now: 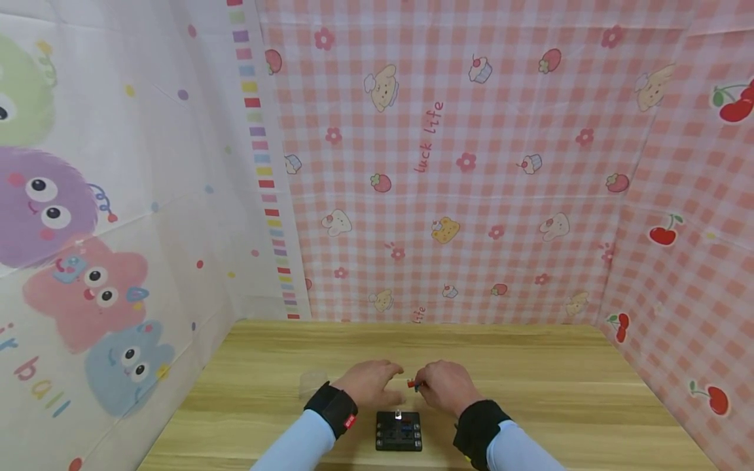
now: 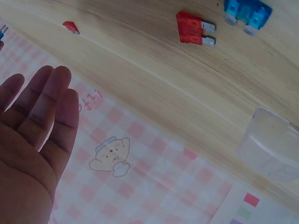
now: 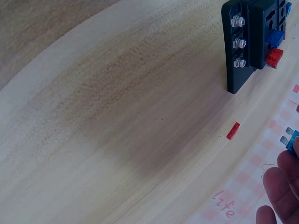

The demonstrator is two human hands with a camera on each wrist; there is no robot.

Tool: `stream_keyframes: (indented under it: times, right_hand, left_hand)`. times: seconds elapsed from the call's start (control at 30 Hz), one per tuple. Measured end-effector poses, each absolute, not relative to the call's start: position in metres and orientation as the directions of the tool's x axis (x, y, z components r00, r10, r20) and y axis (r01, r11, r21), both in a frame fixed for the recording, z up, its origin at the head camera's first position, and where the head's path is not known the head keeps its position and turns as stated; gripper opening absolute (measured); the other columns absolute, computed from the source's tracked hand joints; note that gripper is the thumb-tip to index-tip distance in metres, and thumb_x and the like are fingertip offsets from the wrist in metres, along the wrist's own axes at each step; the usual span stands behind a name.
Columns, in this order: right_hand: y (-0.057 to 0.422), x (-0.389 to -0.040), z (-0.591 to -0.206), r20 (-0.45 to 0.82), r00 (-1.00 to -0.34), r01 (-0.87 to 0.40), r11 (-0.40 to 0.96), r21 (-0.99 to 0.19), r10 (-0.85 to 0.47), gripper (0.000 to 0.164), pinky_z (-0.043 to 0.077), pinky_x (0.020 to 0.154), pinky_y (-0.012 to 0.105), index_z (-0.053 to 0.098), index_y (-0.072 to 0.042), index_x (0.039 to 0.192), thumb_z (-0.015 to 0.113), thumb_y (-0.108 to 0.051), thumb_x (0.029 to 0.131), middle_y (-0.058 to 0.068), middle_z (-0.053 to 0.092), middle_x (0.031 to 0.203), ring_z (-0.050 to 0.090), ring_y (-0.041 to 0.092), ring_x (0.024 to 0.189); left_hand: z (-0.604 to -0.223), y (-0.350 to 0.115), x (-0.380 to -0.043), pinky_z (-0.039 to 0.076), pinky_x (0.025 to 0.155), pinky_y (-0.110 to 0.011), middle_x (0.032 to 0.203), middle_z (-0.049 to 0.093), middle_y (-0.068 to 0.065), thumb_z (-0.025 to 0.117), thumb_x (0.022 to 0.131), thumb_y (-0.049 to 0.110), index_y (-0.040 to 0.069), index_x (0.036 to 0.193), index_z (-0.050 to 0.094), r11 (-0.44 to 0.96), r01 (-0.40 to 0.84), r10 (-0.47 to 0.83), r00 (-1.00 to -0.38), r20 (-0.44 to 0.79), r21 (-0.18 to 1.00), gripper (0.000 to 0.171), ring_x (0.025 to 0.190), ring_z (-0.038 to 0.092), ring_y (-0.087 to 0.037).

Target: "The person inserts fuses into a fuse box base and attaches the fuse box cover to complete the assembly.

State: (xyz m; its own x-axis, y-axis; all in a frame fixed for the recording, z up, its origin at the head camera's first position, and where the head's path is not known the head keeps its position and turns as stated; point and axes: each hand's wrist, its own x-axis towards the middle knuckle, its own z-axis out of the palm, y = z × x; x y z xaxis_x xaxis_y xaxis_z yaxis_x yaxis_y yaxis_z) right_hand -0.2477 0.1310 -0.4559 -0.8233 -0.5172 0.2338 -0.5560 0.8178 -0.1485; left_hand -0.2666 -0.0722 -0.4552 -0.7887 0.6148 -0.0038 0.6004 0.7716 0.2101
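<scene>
My right hand (image 1: 449, 387) pinches a blue blade fuse (image 3: 290, 142), its metal prongs sticking out past the fingertips. Held in the air to the left, my left hand (image 1: 371, 384) has its fingers extended and nothing in its grasp; its palm (image 2: 28, 158) shows in the left wrist view. Below and between both hands sits a black fuse block (image 1: 398, 441), with a blue fuse (image 3: 275, 38) and a red fuse (image 3: 274, 57) in it. One loose red fuse (image 3: 233, 131) lies on the table beyond the block.
Another red fuse (image 2: 189, 29) and a blue fuse (image 2: 247, 13) lie on the wooden table near the left hand. A clear plastic container (image 2: 271, 144) stands left of that hand. Patterned cloth (image 1: 448, 196) hangs behind the table and along its sides.
</scene>
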Motion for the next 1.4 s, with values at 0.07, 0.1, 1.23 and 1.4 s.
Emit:
stream_keyframes:
  times: [0.07,0.1,1.23,1.4]
  right_hand:
    - [0.131,-0.248,-0.457,0.232,-0.826,-0.552,0.820,-0.150,-0.514,0.005,0.047,0.060,0.028,0.077,-0.012,0.086,0.074,-0.009,0.083,-0.004,0.069,0.078,0.053,0.008,0.062]
    - [0.131,-0.248,-0.457,0.232,-0.826,-0.552,0.820,-0.150,-0.513,0.005,0.047,0.059,0.028,0.077,-0.012,0.086,0.074,-0.009,0.083,-0.004,0.069,0.078,0.053,0.008,0.062]
    - [0.128,-0.244,-0.465,0.158,-0.850,-0.526,0.827,-0.201,-0.502,0.004,0.050,0.066,0.031,0.077,-0.013,0.087,0.074,-0.015,0.085,-0.007,0.068,0.081,0.058,0.008,0.070]
    - [0.126,-0.243,-0.464,0.133,-0.852,-0.523,0.827,-0.206,-0.506,0.005,0.051,0.068,0.031,0.077,-0.014,0.089,0.074,-0.014,0.086,-0.004,0.071,0.088,0.059,0.009,0.072]
  left_hand:
    - [-0.455,-0.073,-0.265,0.049,0.094,-0.036,0.124,0.066,-0.003,0.071,0.087,0.050,0.013,0.131,0.062,0.774,0.597,0.614,-0.789,-0.020,0.211,0.058,0.112,0.062,-0.019]
    - [-0.454,-0.074,-0.265,0.049,0.093,-0.037,0.124,0.066,-0.003,0.072,0.085,0.052,0.013,0.131,0.062,0.775,0.598,0.615,-0.788,-0.028,0.204,0.061,0.112,0.062,-0.018]
    - [-0.476,-0.077,-0.249,0.049,0.076,-0.026,0.088,0.057,0.011,0.084,0.067,0.060,0.019,0.115,0.073,0.786,0.599,0.618,-0.771,-0.155,0.154,0.064,0.076,0.053,-0.004]
    - [-0.476,-0.076,-0.249,0.048,0.072,-0.024,0.086,0.055,0.013,0.085,0.067,0.057,0.021,0.109,0.074,0.779,0.605,0.627,-0.762,-0.163,0.167,0.057,0.074,0.050,-0.003]
